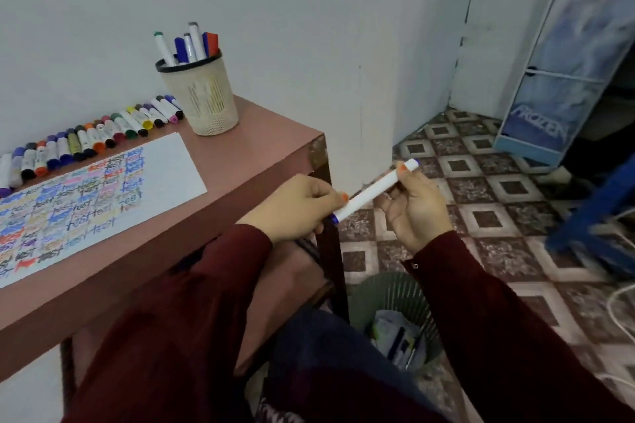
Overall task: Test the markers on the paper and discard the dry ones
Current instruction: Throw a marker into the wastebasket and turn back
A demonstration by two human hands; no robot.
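White marker (374, 191), blue at both ends, lies slanted in the air between our two hands, just past the right corner of the table (261, 154) and out over the tiled floor (481, 203). Our left hand (295, 208) pinches its lower end, thumb and curled fingers closed on the barrel just above the blue tip. Our right hand (417, 213) grips the upper end, fingers wrapped round the barrel just below the blue cap, which points up and away towards the corner of the room. Both sleeves are dark red.

On the tabletop a long sheet of paper (165, 168) lies flat, most of it covered with the word "test" written over and over in many colours; its right end is bare white. Behind the paper, along the wall, a row of markers (92, 137) lies side by side, caps towards us. At the right end of that row stands a pale mesh cup (206, 103) with a black rim, and a few more markers (187, 45) stand upright in it.

Lower in the frame, on the floor beside the table leg, stands a green slatted waste bin (388, 288) with some things in it, too blurred for us to name. Far right, a blue storage rack (536, 127) bears the word "FROZEN".
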